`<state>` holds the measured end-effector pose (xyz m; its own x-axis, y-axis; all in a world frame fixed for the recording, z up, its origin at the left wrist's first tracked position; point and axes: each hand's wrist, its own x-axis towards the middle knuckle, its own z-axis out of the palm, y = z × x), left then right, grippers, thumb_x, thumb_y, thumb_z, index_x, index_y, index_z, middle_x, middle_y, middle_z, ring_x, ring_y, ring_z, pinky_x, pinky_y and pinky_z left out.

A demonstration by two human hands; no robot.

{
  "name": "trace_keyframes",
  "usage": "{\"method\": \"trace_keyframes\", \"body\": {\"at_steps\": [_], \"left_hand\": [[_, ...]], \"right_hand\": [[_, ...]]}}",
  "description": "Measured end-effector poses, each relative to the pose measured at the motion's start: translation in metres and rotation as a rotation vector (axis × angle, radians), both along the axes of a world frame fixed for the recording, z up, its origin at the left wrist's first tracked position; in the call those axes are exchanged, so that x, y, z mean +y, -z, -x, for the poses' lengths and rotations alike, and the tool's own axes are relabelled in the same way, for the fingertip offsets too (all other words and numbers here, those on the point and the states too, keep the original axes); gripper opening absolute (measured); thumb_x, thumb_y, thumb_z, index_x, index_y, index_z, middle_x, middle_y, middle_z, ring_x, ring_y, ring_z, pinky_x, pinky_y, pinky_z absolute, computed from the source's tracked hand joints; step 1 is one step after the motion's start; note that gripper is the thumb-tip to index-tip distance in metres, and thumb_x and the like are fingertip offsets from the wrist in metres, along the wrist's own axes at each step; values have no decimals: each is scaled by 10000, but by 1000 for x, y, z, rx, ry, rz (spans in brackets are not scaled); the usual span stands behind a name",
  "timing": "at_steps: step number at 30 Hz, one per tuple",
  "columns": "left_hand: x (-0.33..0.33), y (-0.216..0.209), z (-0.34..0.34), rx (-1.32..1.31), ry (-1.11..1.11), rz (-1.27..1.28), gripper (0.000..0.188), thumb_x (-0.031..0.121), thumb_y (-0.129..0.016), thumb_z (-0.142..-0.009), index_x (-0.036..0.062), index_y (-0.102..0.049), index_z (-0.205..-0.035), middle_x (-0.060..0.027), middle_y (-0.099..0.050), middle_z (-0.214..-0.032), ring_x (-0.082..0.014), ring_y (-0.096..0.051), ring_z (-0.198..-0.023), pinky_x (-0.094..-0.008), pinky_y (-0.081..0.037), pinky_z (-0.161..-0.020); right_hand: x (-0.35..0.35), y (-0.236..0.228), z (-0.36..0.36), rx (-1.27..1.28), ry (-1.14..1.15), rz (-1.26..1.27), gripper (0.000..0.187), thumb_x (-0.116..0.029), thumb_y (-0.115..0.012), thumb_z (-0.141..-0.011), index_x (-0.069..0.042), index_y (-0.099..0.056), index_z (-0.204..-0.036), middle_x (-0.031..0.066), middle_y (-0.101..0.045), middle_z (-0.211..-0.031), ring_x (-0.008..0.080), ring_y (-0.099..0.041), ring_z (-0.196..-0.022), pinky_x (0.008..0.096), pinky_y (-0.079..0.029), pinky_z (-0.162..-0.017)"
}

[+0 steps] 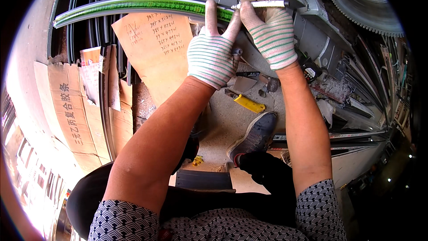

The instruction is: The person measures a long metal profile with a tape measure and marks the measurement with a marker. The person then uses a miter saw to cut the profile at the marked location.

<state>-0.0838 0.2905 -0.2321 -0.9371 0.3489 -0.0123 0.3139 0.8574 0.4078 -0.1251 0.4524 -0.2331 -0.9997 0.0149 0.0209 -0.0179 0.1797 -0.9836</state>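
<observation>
A green tape measure blade point(156, 5) with printed figures runs along a long pale profile strip point(111, 12), from the far left toward my hands. My left hand point(211, 58), in a striped knit glove, holds the blade and strip near their right end. Its index finger and thumb spread in a V over them; the other fingers are mostly hidden. My right hand point(272, 35), gloved alike, is closed round a white marker pen point(269, 4). The pen lies almost level, its tip pointing left, just above my left thumb. Below the hands, a yellow utility knife point(249, 103) lies on the floor.
A brown sheet with handwriting point(156, 49) lies under the strip. Dark profiles point(98, 22) and a cardboard box point(73, 111) stand left. A large toothed saw blade point(370, 4) is far right, above scrap strips point(370, 80). My shoe point(256, 136) stands below the knife.
</observation>
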Motion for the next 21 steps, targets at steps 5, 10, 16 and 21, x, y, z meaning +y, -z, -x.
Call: {"method": "trace_keyframes", "body": {"at_steps": [5, 10, 16, 21], "left_hand": [[0, 1, 0, -8, -2, 8, 844, 205, -753, -806, 272, -411, -1575, -337, -199, -1631, -407, -686, -1030, -442, -600, -862], [0, 0, 0, -19, 0, 16, 843, 206, -752, -808, 272, -411, -1576, -337, -199, -1632, -406, -687, -1029, -440, -601, -859], [0, -1, 0, -21, 4, 16, 871, 197, -759, -786, 272, -408, -1580, -339, -199, -1631, -402, -688, -1015, -438, -601, -859], [0, -2, 0, -21, -1, 3, 883, 186, -758, -775, 268, -408, -1581, -340, -202, -1629, -400, -684, -1017, -444, -598, -863]], "right_hand": [[1, 1, 1, 8, -12, -92, 164, -170, -716, -981, -56, -682, -1094, 72, -741, -994, 149, -715, -942, 302, -590, -858], [-1, -2, 0, -20, -7, 0, 155, -163, -710, -984, -59, -684, -1095, 72, -742, -997, 158, -717, -943, 304, -591, -865], [-1, -1, -1, -35, -12, 27, 153, -160, -711, -985, -61, -683, -1098, 73, -741, -1006, 154, -718, -953, 300, -592, -865], [-1, -2, -1, -29, -12, 19, 153, -156, -711, -985, -62, -680, -1102, 70, -743, -1011, 152, -721, -950, 300, -594, -865]]}}
